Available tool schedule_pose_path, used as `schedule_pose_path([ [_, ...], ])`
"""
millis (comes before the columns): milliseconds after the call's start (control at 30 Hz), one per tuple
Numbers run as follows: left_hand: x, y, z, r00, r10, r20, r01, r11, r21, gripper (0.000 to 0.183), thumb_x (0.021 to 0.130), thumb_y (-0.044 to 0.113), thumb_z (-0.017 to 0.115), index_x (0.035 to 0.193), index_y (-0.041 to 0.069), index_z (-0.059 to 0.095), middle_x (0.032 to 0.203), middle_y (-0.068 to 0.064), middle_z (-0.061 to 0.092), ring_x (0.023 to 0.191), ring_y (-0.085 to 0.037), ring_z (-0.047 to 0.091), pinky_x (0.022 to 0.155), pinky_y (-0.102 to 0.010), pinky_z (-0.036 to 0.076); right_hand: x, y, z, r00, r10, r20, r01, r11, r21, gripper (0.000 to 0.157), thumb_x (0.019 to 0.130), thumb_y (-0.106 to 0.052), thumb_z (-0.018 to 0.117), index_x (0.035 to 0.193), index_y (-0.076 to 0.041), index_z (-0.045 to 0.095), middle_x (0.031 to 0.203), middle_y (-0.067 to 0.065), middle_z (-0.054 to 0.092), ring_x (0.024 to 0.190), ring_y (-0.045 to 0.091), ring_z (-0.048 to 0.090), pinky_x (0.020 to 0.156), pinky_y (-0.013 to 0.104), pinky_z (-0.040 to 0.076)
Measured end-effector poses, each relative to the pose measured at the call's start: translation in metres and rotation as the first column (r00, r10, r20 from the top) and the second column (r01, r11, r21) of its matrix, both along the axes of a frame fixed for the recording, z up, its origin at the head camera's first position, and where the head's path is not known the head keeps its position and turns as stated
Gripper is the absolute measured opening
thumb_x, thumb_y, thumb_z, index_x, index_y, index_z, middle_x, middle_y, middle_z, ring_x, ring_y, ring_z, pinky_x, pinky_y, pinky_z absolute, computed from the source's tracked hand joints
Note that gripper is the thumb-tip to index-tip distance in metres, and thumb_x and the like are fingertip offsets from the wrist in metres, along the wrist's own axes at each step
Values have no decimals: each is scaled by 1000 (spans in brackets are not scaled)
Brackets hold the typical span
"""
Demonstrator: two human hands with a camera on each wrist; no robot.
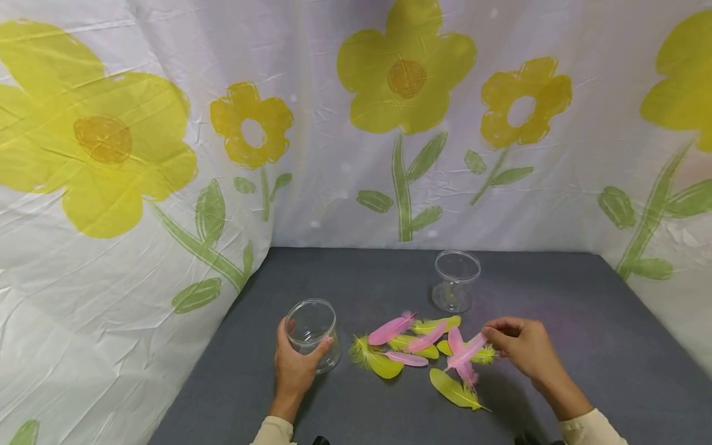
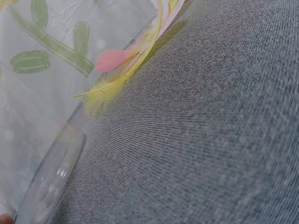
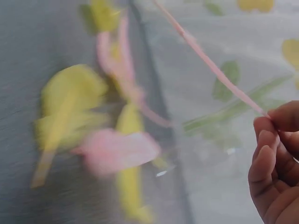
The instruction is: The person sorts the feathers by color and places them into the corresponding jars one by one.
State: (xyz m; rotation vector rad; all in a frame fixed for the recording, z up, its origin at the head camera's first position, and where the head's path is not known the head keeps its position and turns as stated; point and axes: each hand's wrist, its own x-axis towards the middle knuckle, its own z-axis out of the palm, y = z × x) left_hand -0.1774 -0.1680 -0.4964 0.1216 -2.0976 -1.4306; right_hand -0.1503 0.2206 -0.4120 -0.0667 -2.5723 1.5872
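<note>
Left hand (image 1: 295, 368) grips cup (image 1: 313, 324), right hand (image 1: 527, 349) pinches pink feather (image 1: 469, 350); grey tabletop (image 1: 367, 281), flowered drapes (image 1: 322, 161) behind.

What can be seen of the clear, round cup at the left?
The clear, round, plastic-looking cup has a glossy circular rim and smooth, see-through walls. Its open mouth faces up and no contents show. In the head view it is left of the slender pink and yellow feathers, over the dark grey, cloth-like tabletop. The person's left grip curls around its outer wall; whether its base touches down is unclear.
</note>
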Motion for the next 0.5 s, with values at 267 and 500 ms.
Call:
schedule_pose_path([
  [267, -1, -2, -2, 1000, 1, -2, -1, 1000, -4, 101, 61, 23, 93, 142, 2, 37, 135, -22, 48, 124, -38, 44, 100, -52, 31, -21, -24, 44, 987, -12, -162, 3, 998, -59, 27, 92, -19, 69, 102, 6, 69, 84, 14, 68, 68, 18, 60, 58, 28, 52],
  [500, 0, -1, -3, 1000, 3, -16, -3, 1000, -16, 101, 61, 26, 92, 142, 1, 36, 135, -23, 48, 124, -39, 44, 100, -52, 32, -42, -67, 68, 981, -3, -192, -26, 989, -147, 25, 91, -20, 69, 101, 2, 71, 88, 13, 68, 71, 21, 61, 61, 28, 52],
])
